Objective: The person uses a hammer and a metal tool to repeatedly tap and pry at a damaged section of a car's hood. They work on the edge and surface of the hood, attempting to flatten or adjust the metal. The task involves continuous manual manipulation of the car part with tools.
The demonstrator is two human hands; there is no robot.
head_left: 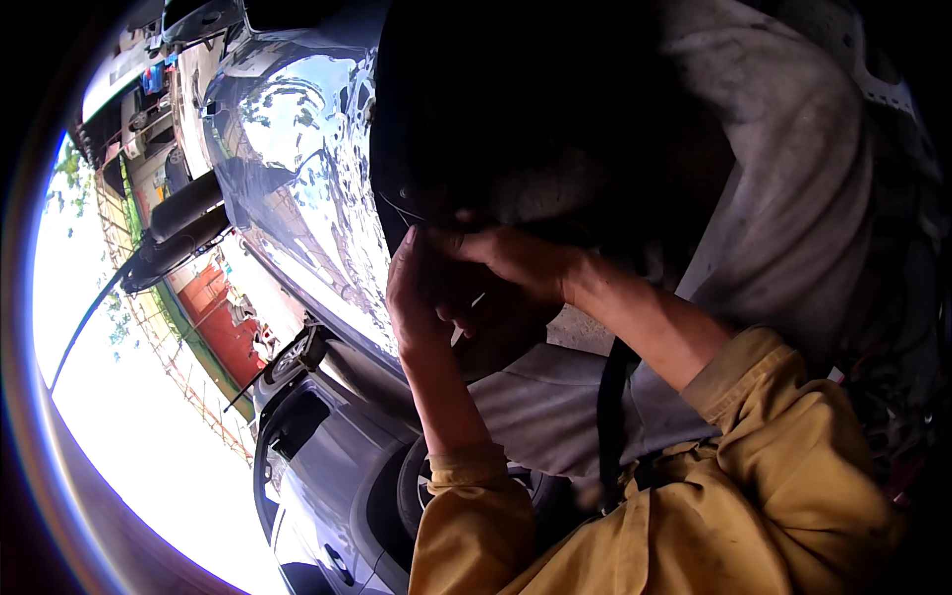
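Both hands are at the shadowed edge of a glossy dark car panel (288, 159) that mirrors sky and trees. My left hand (421, 293) is upright against that edge with its fingers curled inward. My right hand (511, 260) reaches in from the lower right, fingers bent and close beside the left hand's fingertips. What they hold is hidden in the dark beneath the panel edge. A grey draped cloth (783, 178) lies to the right of my hands and continues below them, with a dark strap (610, 426) hanging over it.
A grey car (337, 476) with a wheel stands at the lower left. A long dark bar or arm (178, 213) juts out beyond the panel. Further left are a red wall (213, 322), green fencing and parked vehicles. A perforated metal piece (883, 89) is at the top right.
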